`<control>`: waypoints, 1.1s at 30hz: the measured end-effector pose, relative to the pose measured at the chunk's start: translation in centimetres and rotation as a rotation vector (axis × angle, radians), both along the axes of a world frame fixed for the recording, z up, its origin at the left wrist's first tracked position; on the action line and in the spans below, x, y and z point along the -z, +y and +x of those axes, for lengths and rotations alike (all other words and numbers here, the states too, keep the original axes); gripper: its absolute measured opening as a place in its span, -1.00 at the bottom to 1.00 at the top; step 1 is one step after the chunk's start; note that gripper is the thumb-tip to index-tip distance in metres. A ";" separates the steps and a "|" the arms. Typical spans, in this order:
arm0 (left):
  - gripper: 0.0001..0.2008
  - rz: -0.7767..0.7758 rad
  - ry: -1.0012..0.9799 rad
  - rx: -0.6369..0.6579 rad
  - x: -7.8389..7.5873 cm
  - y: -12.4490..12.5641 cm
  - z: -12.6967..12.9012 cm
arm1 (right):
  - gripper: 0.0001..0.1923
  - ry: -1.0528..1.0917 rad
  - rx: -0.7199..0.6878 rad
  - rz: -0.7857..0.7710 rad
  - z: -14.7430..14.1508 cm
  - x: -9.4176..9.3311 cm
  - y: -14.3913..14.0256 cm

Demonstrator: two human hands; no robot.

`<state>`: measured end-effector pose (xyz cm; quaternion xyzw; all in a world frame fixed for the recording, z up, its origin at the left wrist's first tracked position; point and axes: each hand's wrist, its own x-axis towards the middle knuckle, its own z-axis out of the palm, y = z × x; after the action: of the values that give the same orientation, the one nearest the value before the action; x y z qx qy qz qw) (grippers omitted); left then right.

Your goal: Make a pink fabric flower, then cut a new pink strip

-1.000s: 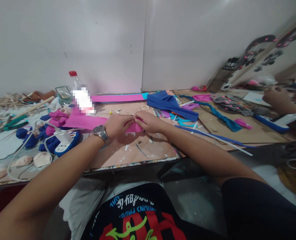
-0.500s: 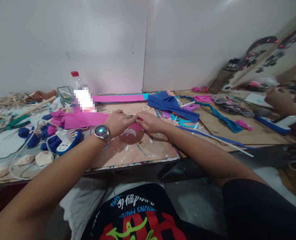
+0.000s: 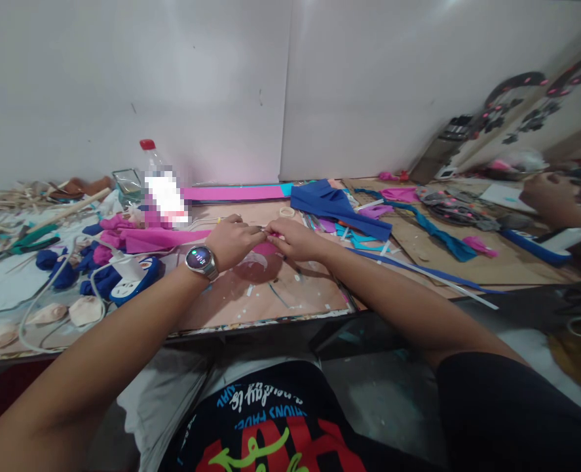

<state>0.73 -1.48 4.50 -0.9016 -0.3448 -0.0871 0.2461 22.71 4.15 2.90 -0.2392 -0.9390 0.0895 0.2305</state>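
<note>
**A:** head cam, only view there is. Both hands meet mid-desk, a bit back from the front edge. Left hand (image 3: 232, 240), the one w/ the watch (image 3: 200, 258), has its fingers curled down and pinched on the pink strip (image 3: 165, 238). Right hand (image 3: 293, 238) is pinched on the same strip's near end, fingertips nearly touching the left's. So both are closed on it, thumbs on top afaict. What's between the fingertips is too small to tell.

**B:** where's the strip run to?

**A:** from the hands off toward the left side of the desk, ending by the plastic bottle (image 3: 155, 177) and the pink scraps there. It looks lifted off the desk near the hands and flatter further left.

**B:** how far along, imo?

**A:** early-ish, I'd guess. Most of the strip is one long flat length, and only the end at the fingers looks worked (rolled or folded, can't tell). There are blue rolled bits (image 3: 54, 270) and pale ones (image 3: 84, 309) near the front-left corner, so that kind of piece may be what's coming, but nothing pink is finished at the hands.

**B:** other stuff?

**A:** blue sheet (image 3: 337, 206) mid-back, another pink length (image 3: 236, 193) along the back edge, white-blue power strip (image 3: 133, 280) left of the watch. Someone else's hand (image 3: 545, 193) is at the far right, separate from these two.
</note>
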 end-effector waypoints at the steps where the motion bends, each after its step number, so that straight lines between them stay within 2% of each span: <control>1: -0.79 -0.001 -0.005 0.003 0.0 0.0 0.0 | -0.82 -0.007 -0.001 0.002 0.0 0.0 0.0; 16: -0.82 0.000 -0.021 0.023 0.3 0.2 0.0 | -0.82 -0.028 -0.002 0.009 0.0 0.1 0.1; 26: -0.80 -0.007 0.010 -0.012 -0.1 -0.1 0.1 | -0.85 0.019 -0.012 0.007 0.1 0.1 0.3; 33: -0.72 -0.073 -0.107 -0.073 -0.2 -0.2 0.5 | -0.81 0.007 -0.022 0.040 0.1 -0.3 0.0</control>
<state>1.20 -1.67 4.68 -0.8910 -0.3930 -0.1132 0.1971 22.80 4.18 3.21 -0.2241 -0.9423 0.0742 0.2374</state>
